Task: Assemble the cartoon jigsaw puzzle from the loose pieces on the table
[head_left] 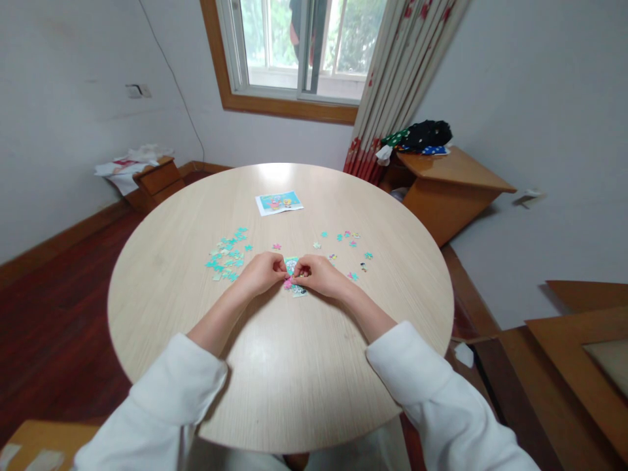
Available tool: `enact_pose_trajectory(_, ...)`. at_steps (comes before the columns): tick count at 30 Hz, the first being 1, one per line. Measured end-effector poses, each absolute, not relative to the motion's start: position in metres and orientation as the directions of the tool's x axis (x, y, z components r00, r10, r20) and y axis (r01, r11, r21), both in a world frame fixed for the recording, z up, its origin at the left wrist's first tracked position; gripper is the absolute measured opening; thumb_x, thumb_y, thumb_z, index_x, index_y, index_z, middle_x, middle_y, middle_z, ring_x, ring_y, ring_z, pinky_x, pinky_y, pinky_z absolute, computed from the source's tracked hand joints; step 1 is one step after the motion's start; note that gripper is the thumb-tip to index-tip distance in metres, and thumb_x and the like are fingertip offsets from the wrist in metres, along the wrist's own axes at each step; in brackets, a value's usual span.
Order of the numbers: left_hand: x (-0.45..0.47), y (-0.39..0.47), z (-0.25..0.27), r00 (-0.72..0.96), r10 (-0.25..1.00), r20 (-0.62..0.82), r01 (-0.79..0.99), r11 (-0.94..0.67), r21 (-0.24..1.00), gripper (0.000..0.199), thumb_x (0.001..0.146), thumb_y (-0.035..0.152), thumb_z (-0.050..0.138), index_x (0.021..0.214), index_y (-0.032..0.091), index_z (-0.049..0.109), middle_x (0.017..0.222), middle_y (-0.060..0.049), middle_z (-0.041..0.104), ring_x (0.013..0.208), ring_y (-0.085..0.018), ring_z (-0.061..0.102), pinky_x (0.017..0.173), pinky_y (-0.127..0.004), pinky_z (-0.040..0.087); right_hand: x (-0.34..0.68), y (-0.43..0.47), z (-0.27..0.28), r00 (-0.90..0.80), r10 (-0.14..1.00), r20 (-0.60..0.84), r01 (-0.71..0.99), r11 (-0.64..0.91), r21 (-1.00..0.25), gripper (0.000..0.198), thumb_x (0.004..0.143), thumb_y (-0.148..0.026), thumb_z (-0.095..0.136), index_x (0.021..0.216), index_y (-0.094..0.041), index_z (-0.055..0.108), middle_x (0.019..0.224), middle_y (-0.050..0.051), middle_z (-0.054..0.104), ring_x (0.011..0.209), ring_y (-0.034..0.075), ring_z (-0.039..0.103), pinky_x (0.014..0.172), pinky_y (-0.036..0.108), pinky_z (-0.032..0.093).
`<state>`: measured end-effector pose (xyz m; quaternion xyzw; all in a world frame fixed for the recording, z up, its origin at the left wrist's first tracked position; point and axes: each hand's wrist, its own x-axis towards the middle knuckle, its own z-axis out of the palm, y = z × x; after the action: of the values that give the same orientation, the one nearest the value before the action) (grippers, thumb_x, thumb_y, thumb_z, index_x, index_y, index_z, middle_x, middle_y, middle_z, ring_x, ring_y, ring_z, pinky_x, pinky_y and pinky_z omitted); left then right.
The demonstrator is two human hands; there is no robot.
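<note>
Near the middle of the round table, several joined jigsaw puzzle pieces (299,291) form a small patch of teal, pink and white. My left hand (263,271) is at the patch's left side, thumb and fingers pinched by a pink puzzle piece (287,284). From the right, my right hand (321,273) reaches over the patch, its fingertips closed close beside the left ones. What sits between the right fingertips is too small and covered to make out. Left of my hands lies a loose pile of teal puzzle pieces (228,252).
Scattered pieces (353,243) lie on the right of the table (265,379). A picture card (279,203) with a teal scene lies farther back. Beyond stand a wooden cabinet (451,173) topped with cloth, a curtain (392,78) and a window. A small stand (159,176) is at left.
</note>
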<state>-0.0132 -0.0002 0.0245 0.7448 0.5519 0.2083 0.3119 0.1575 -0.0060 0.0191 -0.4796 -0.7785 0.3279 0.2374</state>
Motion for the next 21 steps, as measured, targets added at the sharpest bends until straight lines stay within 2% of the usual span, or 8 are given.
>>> enact_pose_trajectory(5, -0.014, 0.001, 0.023, 0.301, 0.954, -0.013, 0.741, -0.225, 0.632, 0.01, 0.064, 0.023, 0.061, 0.058, 0.016, 0.056, 0.057, 0.0, 0.058, 0.058, -0.014, 0.05, 0.053, -0.025, 0.03, 0.157, -0.006, 0.02, -0.423, 0.904, 0.058, 0.584, 0.321, -0.745, 0.011, 0.069, -0.016, 0.071, 0.065, -0.013, 0.061, 0.061, -0.003, 0.052, 0.058, 0.007, 0.046, 0.058, 0.021, 0.034)
enact_pose_trajectory(10, -0.014, 0.001, 0.022, 0.304, 0.952, -0.017, 0.735, -0.224, 0.64, 0.01, 0.064, 0.024, 0.061, 0.058, 0.017, 0.056, 0.056, 0.0, 0.058, 0.057, -0.014, 0.05, 0.053, -0.025, 0.03, 0.158, -0.007, 0.02, -0.425, 0.903, 0.059, 0.584, 0.323, -0.745, 0.01, 0.069, -0.017, 0.07, 0.065, -0.013, 0.061, 0.061, -0.003, 0.052, 0.059, 0.008, 0.046, 0.057, 0.02, 0.033)
enact_pose_trajectory(21, -0.018, 0.0, 0.033, 0.322, 0.945, -0.062, 0.632, -0.166, 0.757, 0.021, 0.059, 0.031, 0.067, 0.055, 0.016, 0.053, 0.051, 0.003, 0.05, 0.051, -0.01, 0.041, 0.051, -0.024, 0.027, 0.158, -0.007, 0.021, -0.423, 0.905, 0.042, 0.597, 0.313, -0.738, 0.009, 0.069, -0.016, 0.069, 0.066, -0.013, 0.061, 0.063, -0.003, 0.053, 0.059, 0.008, 0.046, 0.058, 0.021, 0.033)
